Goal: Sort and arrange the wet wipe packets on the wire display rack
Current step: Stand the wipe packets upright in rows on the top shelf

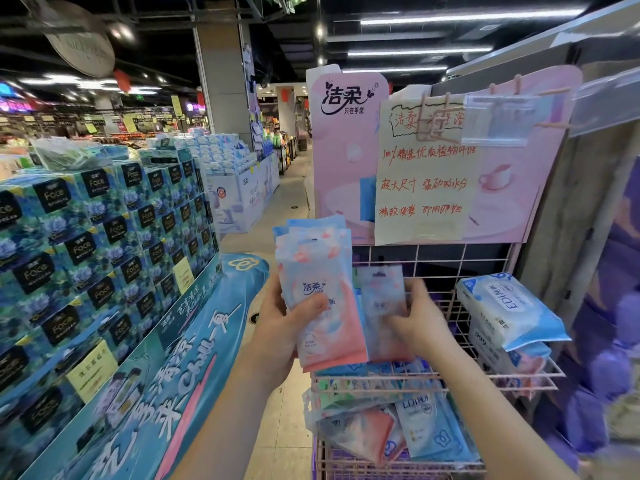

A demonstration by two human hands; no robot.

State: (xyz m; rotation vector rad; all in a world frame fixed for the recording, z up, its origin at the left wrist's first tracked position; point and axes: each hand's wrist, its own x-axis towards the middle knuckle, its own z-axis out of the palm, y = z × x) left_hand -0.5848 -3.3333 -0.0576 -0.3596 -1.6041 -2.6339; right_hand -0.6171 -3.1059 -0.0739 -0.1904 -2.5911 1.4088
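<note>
Head view: left hand (277, 327) clamps a packet stack (320, 292); right hand (415, 322) grips one packet (382, 306) above the pink wire rack (433, 384).

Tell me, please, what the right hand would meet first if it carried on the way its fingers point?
Probably the stack of packets in the left hand: the right hand, gripping one packet, points left toward it. Depth is unclear.

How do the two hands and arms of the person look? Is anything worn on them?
Both hands, left and right, are bare: no gloves, rings or watch visible. Both forearms are bare too, with no sleeve in view. The nails look short and unpainted.
</note>
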